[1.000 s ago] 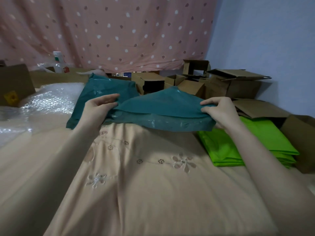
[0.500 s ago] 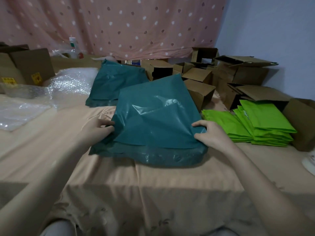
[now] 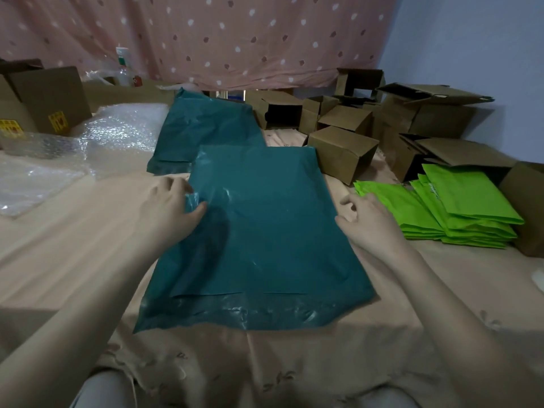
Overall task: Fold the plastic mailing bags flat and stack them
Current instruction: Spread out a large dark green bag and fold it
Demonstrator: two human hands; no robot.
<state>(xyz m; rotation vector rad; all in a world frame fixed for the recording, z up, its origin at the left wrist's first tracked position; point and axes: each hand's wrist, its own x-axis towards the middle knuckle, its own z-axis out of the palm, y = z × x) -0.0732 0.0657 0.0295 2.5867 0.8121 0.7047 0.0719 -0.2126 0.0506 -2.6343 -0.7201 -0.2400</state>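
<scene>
Two yellow labels [image 3: 58, 122] on box, unreadable, teal mailer [image 3: 259, 231] flat

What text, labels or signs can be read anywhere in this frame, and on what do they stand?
Nothing here reads as words.
Yellow stickers on the cardboard box at far left: printed, too blurred to read.
Bottle by the curtain: label too small to read.
Green bags: faint mark, illegible.
Teal mailing bag: no print visible.
</scene>
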